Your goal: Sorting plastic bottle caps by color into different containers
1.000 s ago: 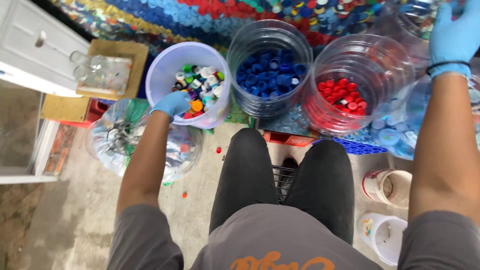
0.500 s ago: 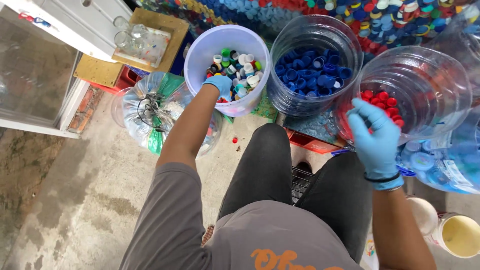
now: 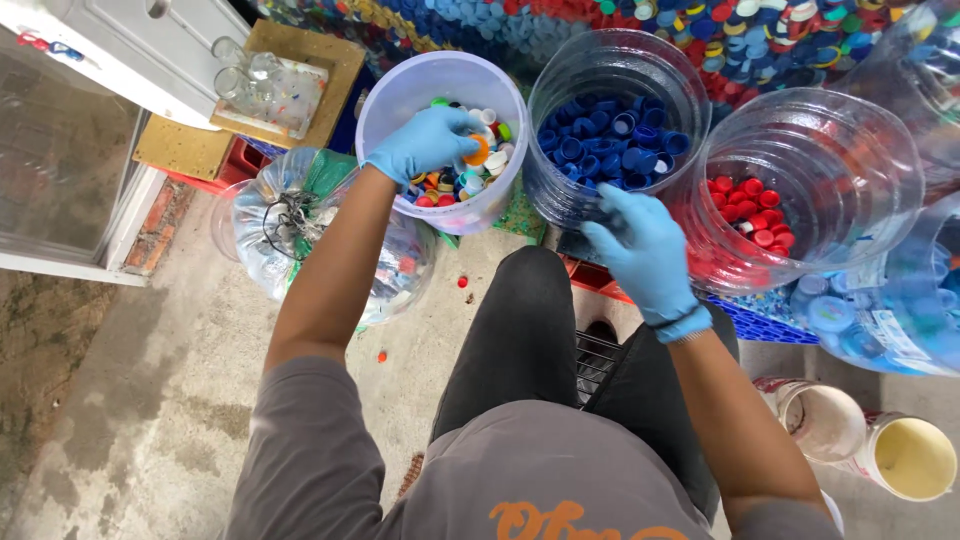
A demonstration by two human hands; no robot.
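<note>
Down inside the pale plastic tub [image 3: 400, 100], the left hand [image 3: 425, 140] in its blue glove rested on a heap of mixed bottle caps [image 3: 470, 175]. Its fingers curled over the caps beside one orange cap [image 3: 479, 151], but I could not tell if they had hold of any. The caps were small, round and smooth, in many colours.

The right hand [image 3: 640, 250], gloved in blue too, hung over the near wall of the clear jar of blue caps [image 3: 612, 135]. Its fingers were bent loosely, and I could not tell if anything was in them.

Three round tubs stood in a row; the third clear jar [image 3: 850, 150] held only red caps [image 3: 748, 210]. Two loose red caps [image 3: 462, 282] lay on the grey concrete floor [image 3: 170, 400]. A crinkly clear bag [image 3: 270, 220] sat left of the tubs. Two paint cans [image 3: 870, 440] stood at the lower right.
</note>
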